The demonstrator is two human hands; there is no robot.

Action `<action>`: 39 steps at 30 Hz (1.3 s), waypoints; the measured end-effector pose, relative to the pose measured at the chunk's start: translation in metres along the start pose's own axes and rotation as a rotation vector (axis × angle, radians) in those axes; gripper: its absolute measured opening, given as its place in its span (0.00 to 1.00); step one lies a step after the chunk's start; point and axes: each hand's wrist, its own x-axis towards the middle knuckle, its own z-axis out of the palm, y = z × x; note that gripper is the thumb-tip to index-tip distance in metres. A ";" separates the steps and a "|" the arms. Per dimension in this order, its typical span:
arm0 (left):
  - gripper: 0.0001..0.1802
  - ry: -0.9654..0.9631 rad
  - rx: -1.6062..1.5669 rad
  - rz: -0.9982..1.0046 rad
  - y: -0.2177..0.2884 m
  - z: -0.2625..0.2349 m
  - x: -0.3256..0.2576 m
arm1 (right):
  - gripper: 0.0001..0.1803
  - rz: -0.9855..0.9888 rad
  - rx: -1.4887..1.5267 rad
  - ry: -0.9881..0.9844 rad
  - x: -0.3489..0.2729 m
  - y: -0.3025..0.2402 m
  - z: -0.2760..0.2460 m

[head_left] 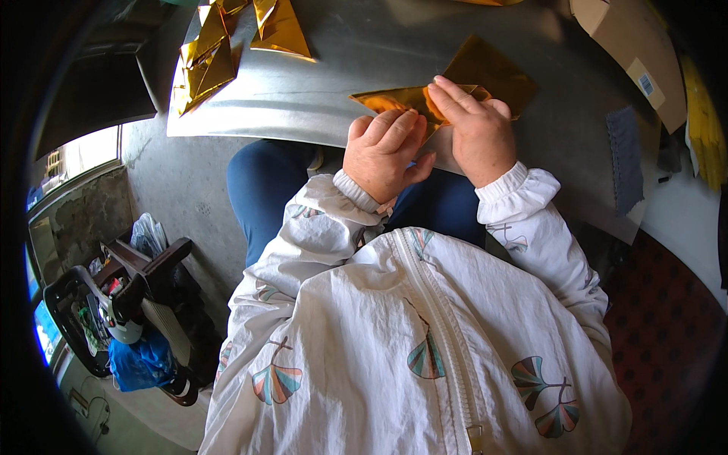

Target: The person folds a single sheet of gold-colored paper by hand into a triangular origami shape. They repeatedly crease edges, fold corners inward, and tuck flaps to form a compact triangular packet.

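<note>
At the near edge of the metal tabletop (326,80), the left hand (385,157) bends its fingers onto folded gold foil (383,100); the right hand (483,138) lays extended fingers across it. Whether either grips, I cannot tell. The foil's long axis runs left-right, its tip leftward. Just beyond, rightward, lies a gold foil sheet (493,70); bare metal opens leftward, toward folded gold pieces (211,67).

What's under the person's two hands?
Folded gold paper pokes out past the fingers of the left hand and right hand, above a grey table. The hands cover part of the paper, so those bits can't be seen.
</note>
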 end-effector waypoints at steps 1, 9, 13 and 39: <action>0.23 -0.003 0.001 0.000 0.000 0.000 -0.001 | 0.21 -0.009 -0.006 -0.011 -0.001 -0.003 0.000; 0.25 0.038 0.033 0.007 -0.001 0.005 -0.002 | 0.20 -0.065 -0.078 -0.059 -0.002 -0.007 0.000; 0.24 0.031 0.026 -0.003 0.000 0.004 -0.001 | 0.19 -0.113 -0.090 -0.068 -0.001 -0.005 0.000; 0.48 -0.252 0.277 -0.369 0.028 0.006 0.007 | 0.18 -0.135 -0.064 -0.045 -0.003 -0.006 0.003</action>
